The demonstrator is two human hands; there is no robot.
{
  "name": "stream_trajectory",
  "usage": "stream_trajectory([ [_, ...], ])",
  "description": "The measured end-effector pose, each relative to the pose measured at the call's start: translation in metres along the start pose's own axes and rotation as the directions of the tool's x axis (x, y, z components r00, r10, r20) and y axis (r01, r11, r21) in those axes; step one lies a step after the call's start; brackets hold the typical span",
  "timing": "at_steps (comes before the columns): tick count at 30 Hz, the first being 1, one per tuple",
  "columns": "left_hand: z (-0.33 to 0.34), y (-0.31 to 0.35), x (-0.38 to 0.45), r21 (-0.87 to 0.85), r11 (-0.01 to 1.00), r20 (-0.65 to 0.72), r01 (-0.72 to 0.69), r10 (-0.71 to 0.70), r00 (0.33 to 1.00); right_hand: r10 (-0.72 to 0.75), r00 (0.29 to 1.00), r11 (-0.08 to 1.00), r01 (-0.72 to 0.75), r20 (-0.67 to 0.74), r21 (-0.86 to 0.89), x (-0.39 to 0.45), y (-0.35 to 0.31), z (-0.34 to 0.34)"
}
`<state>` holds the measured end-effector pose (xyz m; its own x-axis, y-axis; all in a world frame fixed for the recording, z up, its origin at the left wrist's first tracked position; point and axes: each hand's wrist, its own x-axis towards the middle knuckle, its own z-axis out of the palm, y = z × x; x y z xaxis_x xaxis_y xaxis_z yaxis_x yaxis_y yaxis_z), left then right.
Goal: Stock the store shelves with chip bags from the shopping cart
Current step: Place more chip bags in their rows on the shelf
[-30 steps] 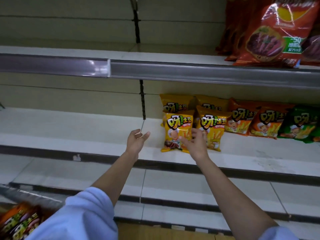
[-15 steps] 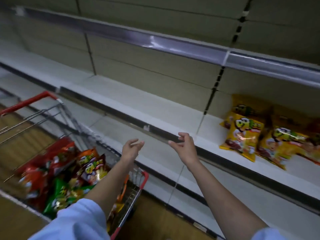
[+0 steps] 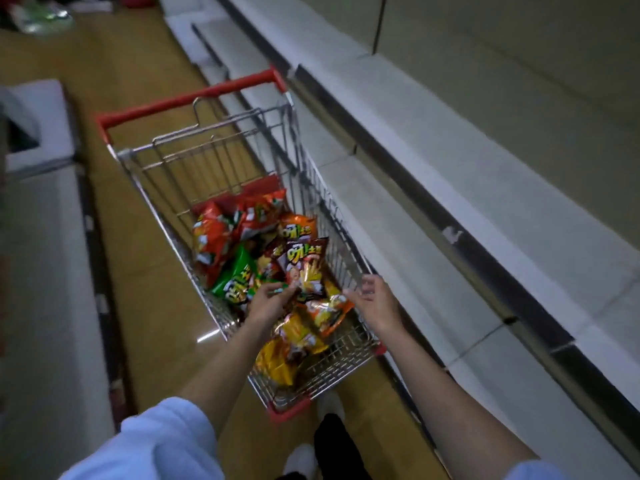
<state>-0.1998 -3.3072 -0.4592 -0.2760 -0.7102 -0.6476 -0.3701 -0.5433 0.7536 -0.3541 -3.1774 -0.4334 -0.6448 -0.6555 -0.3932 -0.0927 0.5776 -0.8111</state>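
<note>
A wire shopping cart (image 3: pixel 337 216) with a red handle (image 3: pixel 187 98) stands in the aisle below me. It holds several chip bags: red ones (image 3: pixel 213 237) at the far end, a green one (image 3: pixel 235 277), a dark brown one (image 3: pixel 306 261) on top, an orange one (image 3: pixel 329 315) and yellow ones (image 3: pixel 277 362) nearest me. My left hand (image 3: pixel 266 301) is down in the cart, fingers apart, fingertips at the brown bag's lower edge. My right hand (image 3: pixel 375 299) hovers open over the cart's right rim beside the orange bag.
Bare white store shelves (image 3: pixel 450 174) with a dark front rail run along the right, close to the cart. A low white cabinet (image 3: pixel 45 244) lines the left side of the tan floor (image 3: pixel 114 216). My shoes (image 3: pixel 329 407) stand just behind the cart.
My view has swung from the shelf with yellow chip bags down and left to the cart. Both hands have dropped from shelf height into the cart, empty.
</note>
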Motion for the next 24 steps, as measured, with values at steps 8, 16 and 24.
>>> stream_trajectory([
  [8,0.002,-0.04,0.026,-0.019,0.993,-0.134,0.117,-0.118,0.984,0.095,0.973,0.995,-0.085,0.211,-0.058,0.06,0.033,0.035],
  [16,-0.012,-0.041,0.065,-0.143,0.977,-0.282,0.157,-0.192,0.94,0.087,0.944,0.988,-0.042,0.318,-0.147,0.121,0.04,0.081],
  [24,-0.019,-0.054,0.129,-0.234,0.953,-0.36,0.195,-0.271,0.893,0.16,0.931,0.98,-0.11,0.328,-0.165,0.199,0.062,0.112],
])
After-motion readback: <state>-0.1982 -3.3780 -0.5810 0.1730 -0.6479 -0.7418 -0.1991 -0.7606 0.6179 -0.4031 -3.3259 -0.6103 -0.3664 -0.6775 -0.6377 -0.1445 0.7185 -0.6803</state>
